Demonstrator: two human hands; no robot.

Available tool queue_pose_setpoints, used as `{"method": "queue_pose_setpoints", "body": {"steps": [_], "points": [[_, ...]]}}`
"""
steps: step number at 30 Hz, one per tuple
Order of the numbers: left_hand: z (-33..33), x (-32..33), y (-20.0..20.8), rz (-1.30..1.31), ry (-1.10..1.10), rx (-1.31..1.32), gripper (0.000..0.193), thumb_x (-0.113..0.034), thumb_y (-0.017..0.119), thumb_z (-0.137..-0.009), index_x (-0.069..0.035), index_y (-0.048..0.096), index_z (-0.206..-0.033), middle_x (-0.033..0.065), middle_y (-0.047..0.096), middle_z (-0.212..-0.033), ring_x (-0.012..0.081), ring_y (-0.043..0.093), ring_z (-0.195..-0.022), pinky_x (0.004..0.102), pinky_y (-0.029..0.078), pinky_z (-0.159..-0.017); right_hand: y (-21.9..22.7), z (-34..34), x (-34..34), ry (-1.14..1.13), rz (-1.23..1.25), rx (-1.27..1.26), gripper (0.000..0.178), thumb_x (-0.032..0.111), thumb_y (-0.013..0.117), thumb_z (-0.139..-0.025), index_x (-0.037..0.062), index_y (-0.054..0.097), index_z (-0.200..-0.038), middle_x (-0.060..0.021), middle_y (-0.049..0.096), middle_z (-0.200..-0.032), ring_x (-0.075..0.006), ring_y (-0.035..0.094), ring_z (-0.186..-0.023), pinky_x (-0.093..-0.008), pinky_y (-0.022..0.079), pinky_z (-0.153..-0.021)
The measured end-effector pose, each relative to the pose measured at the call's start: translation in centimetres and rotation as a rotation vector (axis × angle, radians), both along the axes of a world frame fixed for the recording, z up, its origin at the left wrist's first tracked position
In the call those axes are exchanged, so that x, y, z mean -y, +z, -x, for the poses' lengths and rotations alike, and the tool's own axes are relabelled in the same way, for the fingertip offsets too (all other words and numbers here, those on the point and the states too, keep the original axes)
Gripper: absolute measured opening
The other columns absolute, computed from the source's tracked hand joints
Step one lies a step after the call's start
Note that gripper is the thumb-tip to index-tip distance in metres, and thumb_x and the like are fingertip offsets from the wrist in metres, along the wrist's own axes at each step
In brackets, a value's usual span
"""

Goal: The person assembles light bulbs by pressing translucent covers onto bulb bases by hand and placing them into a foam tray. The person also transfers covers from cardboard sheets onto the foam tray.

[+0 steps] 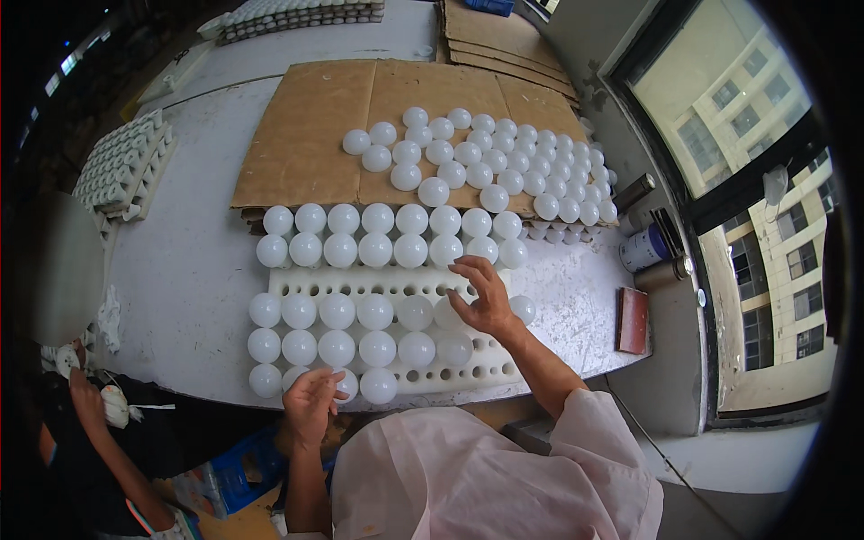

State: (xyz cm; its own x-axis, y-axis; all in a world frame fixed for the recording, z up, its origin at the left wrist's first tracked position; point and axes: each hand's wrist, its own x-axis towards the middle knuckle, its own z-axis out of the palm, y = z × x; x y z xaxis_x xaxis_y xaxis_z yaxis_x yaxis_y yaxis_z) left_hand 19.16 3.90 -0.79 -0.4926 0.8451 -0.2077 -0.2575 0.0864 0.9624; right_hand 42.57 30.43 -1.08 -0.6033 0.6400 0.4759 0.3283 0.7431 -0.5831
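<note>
Two white foam trays with rows of holes lie on the table in front of me; round white globes, like frosted bulb covers, stand in them. My right hand (486,301) reaches over the near foam tray (432,376), thumb and fingers spread, beside a globe (447,313) partly hidden by it. Nothing shows between those fingers. At the tray's front edge, my left hand (313,405) has loosely bent, parted fingers close to another globe (344,385); whether they touch is unclear. Two full rows of globes (377,219) fill the far foam tray (360,277).
Many more globes (494,198) lie on a cardboard sheet (306,126) beyond the trays. Stacked white trays (126,166) stand at the left. Toward the window are a can (641,249), metal cylinders and a red-brown block (633,320). Another person's hand (87,400) works at lower left.
</note>
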Motion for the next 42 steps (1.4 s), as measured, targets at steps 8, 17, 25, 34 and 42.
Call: {"method": "queue_pose_setpoints", "body": {"steps": [8, 17, 25, 34, 42], "points": [[-0.7, 4.4, -0.1, 0.087, 0.287, -0.070, 0.018, -0.004, 0.057, -0.090, 0.006, 0.058, -0.104, 0.0191, 0.069, -0.096, 0.0152, 0.066, -0.066, 0.0200, 0.044, -0.048, 1.2, 11.3, -14.8, -0.379, 0.116, 0.665, 0.066, 0.048, 0.067, -0.075, 0.0102, 0.051, -0.127, -0.0172, 0.054, -0.124, -0.0352, 0.058, -0.108, -0.0445, 0.049, -0.089], [6.4, 7.5, -0.7, 0.151, 0.592, -0.228, 0.016, -0.002, 0.052, -0.091, 0.006, 0.058, -0.105, 0.0183, 0.068, -0.098, 0.0162, 0.068, -0.072, 0.0197, 0.045, -0.050, 3.5, 9.4, -16.1, -0.329, 0.009, 0.323, 0.064, 0.042, 0.069, -0.076, 0.0109, 0.051, -0.129, -0.0166, 0.056, -0.122, -0.0313, 0.063, -0.098, -0.0403, 0.051, -0.083], [24.1, 4.7, -11.4, 0.554, 0.300, -1.139, 0.050, 0.014, 0.044, -0.081, -0.001, 0.047, -0.129, 0.0235, 0.050, -0.132, 0.0379, 0.053, -0.118, 0.0395, 0.043, -0.100, 3.2, -1.5, -5.4, 0.186, 1.089, -0.668, 0.072, 0.032, 0.067, -0.083, 0.0094, 0.031, -0.142, -0.0112, 0.057, -0.111, -0.0207, 0.065, -0.079, -0.0288, 0.057, -0.059], [32.0, 1.1, -17.0, 0.517, -0.311, -1.392, 0.059, 0.007, 0.071, -0.066, 0.005, 0.050, -0.121, 0.0297, 0.042, -0.136, 0.0416, 0.041, -0.127, 0.0417, 0.037, -0.107, 1.9, -2.2, 4.8, 0.218, 1.254, -0.657, 0.096, 0.010, 0.085, -0.063, 0.0126, 0.028, -0.140, -0.0122, 0.057, -0.109, -0.0259, 0.066, -0.086, -0.0372, 0.058, -0.071], [28.6, -0.6, -16.2, 0.578, -0.143, -1.086, 0.059, -0.002, 0.073, -0.071, 0.005, 0.047, -0.124, 0.0268, 0.047, -0.133, 0.0376, 0.050, -0.121, 0.0399, 0.041, -0.100, 2.8, -1.8, 7.9, 0.155, 1.138, -0.479, 0.090, 0.003, 0.077, -0.067, 0.0121, 0.026, -0.141, -0.0120, 0.051, -0.123, -0.0268, 0.061, -0.102, -0.0399, 0.055, -0.087]]}}
